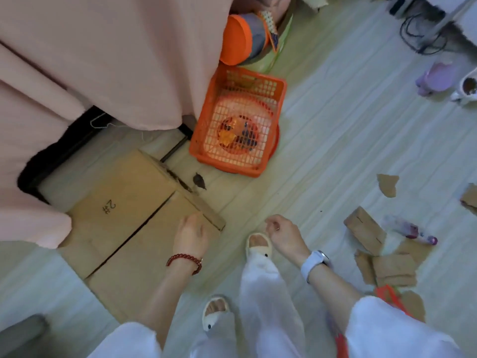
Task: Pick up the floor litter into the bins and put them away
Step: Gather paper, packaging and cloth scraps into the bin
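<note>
My left hand (190,233) hangs loosely curled and empty over the flattened cardboard box (124,218); my right hand (282,232) is empty too. The dark scrap (199,181) lies just beyond, nearer my left, with the orange basket (238,125) farther on.

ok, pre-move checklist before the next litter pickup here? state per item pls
1. Left hand free: ok, it hovers over the flat cardboard box and holds nothing.
2. Right hand free: cannot tell, its fingers are loosely curled and may pinch something tiny.
3. Bin reachable: ok, the orange basket stands open on the floor beside the pink cloth.
4. Bin has room: ok, only some wrappers lie at its bottom.
5. Litter left: not ok, cardboard scraps and a dark scrap lie on the floor.
6. Footing: ok, both slippers stand on bare floor.
</note>
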